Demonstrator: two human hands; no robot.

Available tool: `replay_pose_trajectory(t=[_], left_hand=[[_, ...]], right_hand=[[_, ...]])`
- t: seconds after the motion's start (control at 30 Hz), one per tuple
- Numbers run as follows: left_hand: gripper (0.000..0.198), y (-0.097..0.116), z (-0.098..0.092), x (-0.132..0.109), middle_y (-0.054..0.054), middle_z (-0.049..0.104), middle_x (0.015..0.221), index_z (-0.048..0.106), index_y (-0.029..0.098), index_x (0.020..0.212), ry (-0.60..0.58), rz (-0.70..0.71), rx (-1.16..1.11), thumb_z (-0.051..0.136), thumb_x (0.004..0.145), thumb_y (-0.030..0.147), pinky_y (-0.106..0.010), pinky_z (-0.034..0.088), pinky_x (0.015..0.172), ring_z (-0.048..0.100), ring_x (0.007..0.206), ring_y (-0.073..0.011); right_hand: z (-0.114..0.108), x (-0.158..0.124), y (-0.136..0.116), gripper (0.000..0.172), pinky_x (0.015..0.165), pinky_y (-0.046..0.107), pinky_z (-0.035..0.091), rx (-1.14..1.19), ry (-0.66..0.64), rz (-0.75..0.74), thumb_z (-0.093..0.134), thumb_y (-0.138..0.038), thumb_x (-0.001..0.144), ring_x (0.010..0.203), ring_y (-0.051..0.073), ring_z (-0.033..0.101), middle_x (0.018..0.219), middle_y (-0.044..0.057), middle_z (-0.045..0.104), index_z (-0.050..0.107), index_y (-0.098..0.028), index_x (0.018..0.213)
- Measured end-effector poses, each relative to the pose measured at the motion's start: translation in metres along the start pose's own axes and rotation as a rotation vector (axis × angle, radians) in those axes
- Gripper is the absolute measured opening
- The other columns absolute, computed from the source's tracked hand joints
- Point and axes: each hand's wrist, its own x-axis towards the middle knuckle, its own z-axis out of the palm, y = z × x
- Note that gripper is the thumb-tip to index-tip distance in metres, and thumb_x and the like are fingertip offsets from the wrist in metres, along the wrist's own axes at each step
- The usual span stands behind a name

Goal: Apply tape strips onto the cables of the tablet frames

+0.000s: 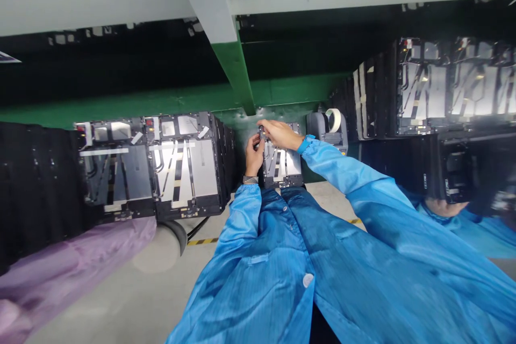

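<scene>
An electronic panel assembly [282, 164], silver with black strips and a dark frame, lies on the green bench in front of me. My left hand [254, 156] is over its left edge, fingers curled in toward a small dark part [262, 130]. My right hand [279, 133] reaches in from the right across the panel's upper part. Its fingertips pinch the same small part, which is too small to name. The two hands meet at the panel's upper left corner and hide it.
Stacked panel assemblies [185, 166] stand at the left, and more [427, 86] at the right. A tape roll [333, 120] sits on a grey dispenser [316, 124]. Another person's hand [445, 208] is at the right; a pink sleeve [92, 247] is at the left.
</scene>
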Motion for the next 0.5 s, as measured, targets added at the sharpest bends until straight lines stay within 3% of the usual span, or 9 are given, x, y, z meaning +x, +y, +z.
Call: replay_pose_trajectory(t=[0.2,0.4,0.5], left_hand=[[0.040,-0.007,0.003,0.005,-0.009,0.074,0.123,0.069,0.022,0.118,0.034,-0.039,-0.112,0.078,0.090,0.048,-0.040,0.052,0.108,0.070,0.116,-0.0228],[0.038,-0.015,0.007,0.011,-0.009,0.075,0.116,0.070,0.020,0.114,0.072,-0.087,-0.173,0.081,0.086,0.044,-0.041,0.053,0.104,0.070,0.108,-0.0223],[0.038,-0.015,0.007,0.011,-0.009,0.074,0.116,0.070,0.020,0.113,0.076,-0.079,-0.161,0.081,0.086,0.043,-0.040,0.053,0.103,0.069,0.108,-0.0221]], right_hand=[[-0.001,0.005,0.007,0.060,0.091,0.034,0.049,-0.018,-0.070,0.043,0.053,-0.004,0.091,0.103,0.025,0.067,0.119,0.010,0.073,0.050,-0.018,0.149],[0.003,0.004,0.008,0.062,0.102,0.038,0.048,0.014,0.046,-0.094,0.050,0.001,0.087,0.121,0.026,0.062,0.131,0.012,0.067,0.053,-0.017,0.146],[0.003,0.005,0.008,0.056,0.100,0.039,0.048,0.013,0.028,-0.092,0.049,0.001,0.088,0.115,0.027,0.063,0.124,0.012,0.069,0.057,-0.017,0.140]])
